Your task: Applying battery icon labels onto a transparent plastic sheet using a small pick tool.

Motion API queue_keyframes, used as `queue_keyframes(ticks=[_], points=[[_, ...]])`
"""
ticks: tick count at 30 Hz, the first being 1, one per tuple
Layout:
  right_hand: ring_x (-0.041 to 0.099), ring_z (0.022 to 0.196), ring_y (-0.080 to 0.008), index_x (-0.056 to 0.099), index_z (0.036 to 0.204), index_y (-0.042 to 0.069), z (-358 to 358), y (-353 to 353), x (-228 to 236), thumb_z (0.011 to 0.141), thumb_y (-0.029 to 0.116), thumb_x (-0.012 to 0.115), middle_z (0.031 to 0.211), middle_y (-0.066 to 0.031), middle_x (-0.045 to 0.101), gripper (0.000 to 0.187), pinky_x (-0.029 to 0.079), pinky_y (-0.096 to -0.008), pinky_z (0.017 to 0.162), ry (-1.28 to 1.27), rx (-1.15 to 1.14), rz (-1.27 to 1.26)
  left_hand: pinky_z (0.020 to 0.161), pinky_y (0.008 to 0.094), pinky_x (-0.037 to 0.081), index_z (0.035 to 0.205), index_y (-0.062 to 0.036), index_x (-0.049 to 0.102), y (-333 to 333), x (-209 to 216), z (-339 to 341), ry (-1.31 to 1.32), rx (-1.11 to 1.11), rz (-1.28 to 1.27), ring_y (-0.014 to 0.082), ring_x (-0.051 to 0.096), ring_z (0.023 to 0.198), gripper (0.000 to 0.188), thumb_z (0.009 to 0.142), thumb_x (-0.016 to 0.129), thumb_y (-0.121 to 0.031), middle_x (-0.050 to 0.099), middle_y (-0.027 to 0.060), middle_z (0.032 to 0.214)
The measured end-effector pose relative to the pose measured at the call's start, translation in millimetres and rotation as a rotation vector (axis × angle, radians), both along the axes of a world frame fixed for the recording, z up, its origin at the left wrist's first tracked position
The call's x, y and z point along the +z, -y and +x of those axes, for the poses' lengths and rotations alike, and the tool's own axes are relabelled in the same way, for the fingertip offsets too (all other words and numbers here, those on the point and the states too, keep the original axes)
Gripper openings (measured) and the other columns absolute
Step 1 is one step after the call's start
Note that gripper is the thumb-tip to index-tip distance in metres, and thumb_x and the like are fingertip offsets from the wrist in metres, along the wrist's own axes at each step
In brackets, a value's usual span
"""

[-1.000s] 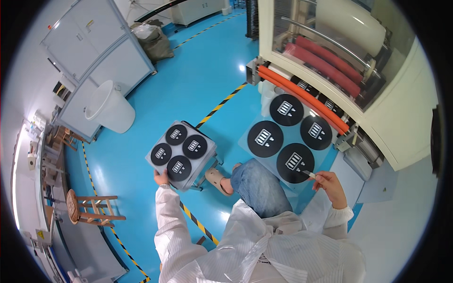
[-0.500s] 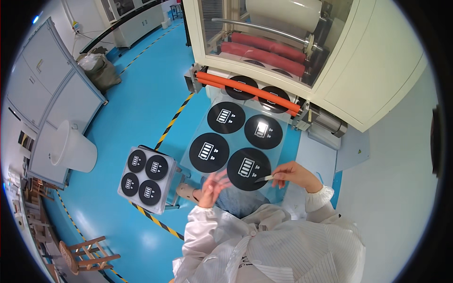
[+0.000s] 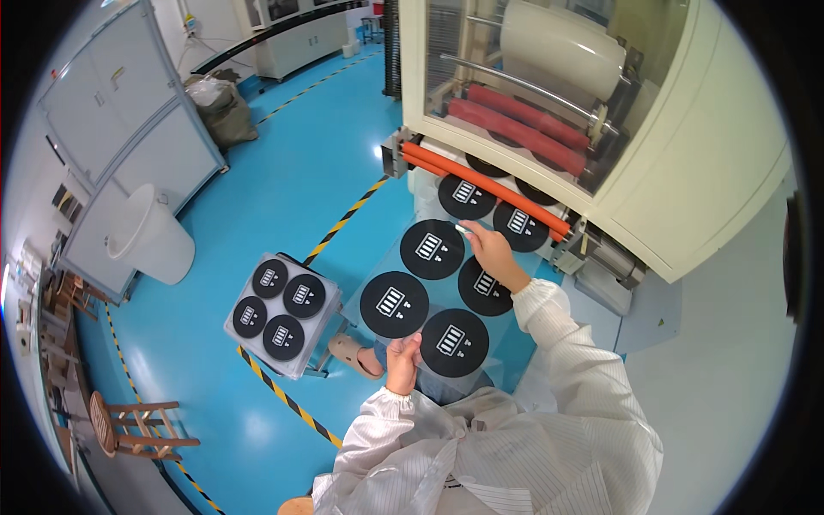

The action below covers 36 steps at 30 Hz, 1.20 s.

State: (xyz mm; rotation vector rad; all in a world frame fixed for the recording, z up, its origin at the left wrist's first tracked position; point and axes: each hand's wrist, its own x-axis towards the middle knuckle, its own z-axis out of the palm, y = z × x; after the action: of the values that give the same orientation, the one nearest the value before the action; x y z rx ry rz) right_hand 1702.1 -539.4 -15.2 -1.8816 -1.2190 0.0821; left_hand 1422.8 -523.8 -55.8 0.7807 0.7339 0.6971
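Observation:
A clear film sheet (image 3: 440, 296) printed with large black discs comes out of the machine towards me. My left hand (image 3: 402, 366) is closed on the near edge of this film, thumb and fingers pinching beside the near black disc (image 3: 454, 343). Farther up the sheet, my right hand (image 3: 492, 254) grips a small white-handled knife (image 3: 463, 228), its end between the far left disc (image 3: 432, 250) and the rollers. The knife's blade cannot be made out now. My right hand and wrist partly cover the right-hand disc (image 3: 483, 287).
Orange rollers (image 3: 489, 190) cross the front of the cream machine (image 3: 652, 215). To the left, a stack of film sheets with black discs (image 3: 283, 313) lies on a stool. Beyond are a white bin (image 3: 159, 245), grey cabinets (image 3: 107, 103), a sack (image 3: 223, 110) and a wooden stool (image 3: 137, 425).
My right hand has moved the knife from the near right disc up towards the rollers. My left hand, spread before, has closed on the film's edge. The whole view has shifted.

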Motion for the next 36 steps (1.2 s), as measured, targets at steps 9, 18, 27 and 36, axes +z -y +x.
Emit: queue_keyframes(ticks=[9, 18, 27, 36], points=[[0.062, 0.075, -0.0339, 0.059, 0.110, 0.014, -13.0, -57.6, -3.2, 0.090, 0.017, 0.049, 0.081, -0.0160, 0.065, 0.023, 0.049, -0.0439, 0.066, 0.093, 0.060, -0.092, 0.049, 0.0158, 0.031, 0.103, -0.0038, 0.062, 5.4, 17.3, -24.7, -0.040, -0.053, 0.003, 0.0000, 0.045, 0.056, 0.017, 0.087, 0.058, -0.007, 0.061, -0.0058, 0.074], [0.062, 0.070, -0.0334, 0.063, 0.106, 0.013, -26.4, -73.7, -3.0, 0.089, 0.015, 0.050, 0.075, -0.0150, 0.065, 0.022, 0.050, -0.0430, 0.063, 0.109, 0.091, -0.158, 0.049, 0.0163, 0.030, 0.106, -0.0031, 0.060, 13.1, 32.7, -38.1, -0.060, -0.035, -0.014, 0.0003, 0.042, 0.057, 0.019, 0.088, 0.058, -0.008, 0.063, -0.0039, 0.084], [0.063, 0.084, -0.0322, 0.068, 0.100, 0.010, -3.3, -74.4, 14.6, 0.086, 0.014, 0.055, 0.090, -0.0147, 0.067, 0.020, 0.050, -0.0405, 0.074, 0.059, 0.282, -0.388, 0.048, 0.0170, 0.034, 0.101, 0.0025, 0.062, 10.3, 29.0, -57.7, -0.116, -0.018, -0.010, 0.0023, 0.047, 0.054, 0.018, 0.086, 0.060, -0.007, 0.065, 0.0004, 0.081], [0.063, 0.066, -0.0211, 0.070, 0.091, 0.008, 25.0, 137.5, 52.1, 0.084, 0.015, 0.057, 0.076, -0.0098, 0.068, 0.017, 0.049, -0.0310, 0.062, -0.079, 0.401, -0.869, 0.085, 0.0295, 0.049, 0.119, 0.0030, 0.051, 7.4, -3.5, -76.6, 0.036, 0.014, -0.101, 0.0204, 0.062, 0.097, 0.035, 0.085, 0.053, -0.002, 0.061, 0.0140, 0.113]])
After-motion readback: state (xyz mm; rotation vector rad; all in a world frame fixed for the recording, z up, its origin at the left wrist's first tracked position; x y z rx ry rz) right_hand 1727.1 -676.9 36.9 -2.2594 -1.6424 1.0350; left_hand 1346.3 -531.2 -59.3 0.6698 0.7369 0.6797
